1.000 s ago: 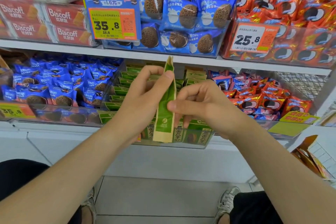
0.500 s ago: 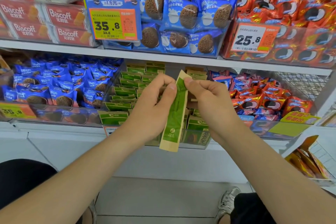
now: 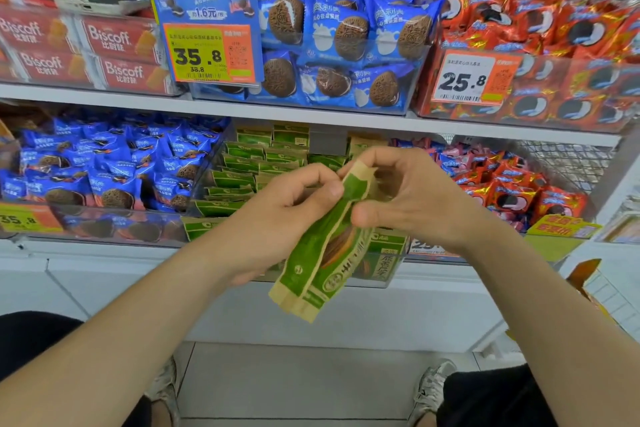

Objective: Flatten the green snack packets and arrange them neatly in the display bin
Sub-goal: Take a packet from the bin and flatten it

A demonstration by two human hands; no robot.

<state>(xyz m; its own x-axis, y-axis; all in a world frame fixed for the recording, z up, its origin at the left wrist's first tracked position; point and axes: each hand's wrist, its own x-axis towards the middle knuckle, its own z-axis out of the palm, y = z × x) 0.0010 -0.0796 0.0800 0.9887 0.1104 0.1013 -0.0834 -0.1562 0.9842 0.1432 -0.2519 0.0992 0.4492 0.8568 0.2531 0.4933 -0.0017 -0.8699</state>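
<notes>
Pinching the green packets point(image 3: 311, 260) near the top, our left hand point(image 3: 273, 218) and right hand point(image 3: 412, 198) are holding them tilted outside the display bin point(image 3: 393, 274). We should be pressing evenly, gently — never crushing them.

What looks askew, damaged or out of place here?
Nothing spilled or torn. The binned green packets lie unevenly in the display bin; the held packets, pinched between left hand and right hand, hang tilted and wrinkled.
</notes>
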